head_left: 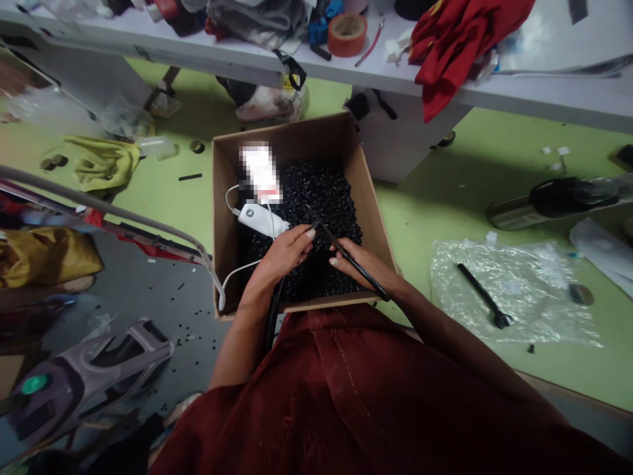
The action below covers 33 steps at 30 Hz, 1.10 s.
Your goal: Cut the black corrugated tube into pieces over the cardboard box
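Over an open cardboard box (380, 227), my left hand (293, 249) is closed, pinching the end of a black tube (272, 320) that hangs down past my wrist. My right hand (357, 262) is closed around a long, thin dark tool with a black handle (368, 282). Its narrow tip reaches up and left, close to my left fingertips; I cannot tell its exact kind. Beneath both hands, many short black pieces (316, 181) fill the box. A white power bank (260, 220) with cables lies on them, beside a bright blurred phone-like screen (261, 170).
To the right, a clear plastic bag (445, 310) lies under a black-handled brush-like tool (479, 290). A dark bottle (524, 204) lies beyond it. A cluttered white shelf (380, 76) crosses the top, bearing orange tape (347, 45) and red cloth (455, 46). A purple-grey stool-like object (99, 369) stands lower left.
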Motion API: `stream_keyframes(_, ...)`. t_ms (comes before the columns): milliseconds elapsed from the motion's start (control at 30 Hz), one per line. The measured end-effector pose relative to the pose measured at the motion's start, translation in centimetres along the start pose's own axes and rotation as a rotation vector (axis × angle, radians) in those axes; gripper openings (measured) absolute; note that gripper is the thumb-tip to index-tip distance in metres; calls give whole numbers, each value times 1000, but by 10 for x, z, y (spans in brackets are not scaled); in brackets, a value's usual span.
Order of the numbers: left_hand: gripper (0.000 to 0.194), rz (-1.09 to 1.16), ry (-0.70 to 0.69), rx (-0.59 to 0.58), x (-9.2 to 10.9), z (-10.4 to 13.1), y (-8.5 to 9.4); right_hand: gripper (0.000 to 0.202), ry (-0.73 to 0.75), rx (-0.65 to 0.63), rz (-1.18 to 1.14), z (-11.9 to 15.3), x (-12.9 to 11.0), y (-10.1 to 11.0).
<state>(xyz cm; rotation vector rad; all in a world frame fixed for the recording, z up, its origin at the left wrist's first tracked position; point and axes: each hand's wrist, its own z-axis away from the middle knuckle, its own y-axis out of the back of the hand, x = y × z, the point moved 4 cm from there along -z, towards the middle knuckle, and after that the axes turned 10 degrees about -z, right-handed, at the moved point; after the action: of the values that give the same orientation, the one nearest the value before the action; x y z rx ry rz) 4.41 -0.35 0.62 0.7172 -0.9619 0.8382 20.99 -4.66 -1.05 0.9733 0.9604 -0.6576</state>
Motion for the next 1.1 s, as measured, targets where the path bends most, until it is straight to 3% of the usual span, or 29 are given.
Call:
stream_keyframes(200, 22, -77, 20, 13, -6, -4, -3, 25, -31, 20, 71, 2, 2, 1)
stream_keyframes(467, 28, -428, -50, 98, -19, -12, -2, 18, -56, 13, 141, -1, 13, -2)
stream_keyframes(767, 25, -634, -89, 177, -8, -11, 0, 16, -90, 29, 199, -2, 15, -2)
stream_keyframes(1100, 21, -579, -80, 197, -6, -9, 1, 18, -46, 44, 233, -4, 18, -2)
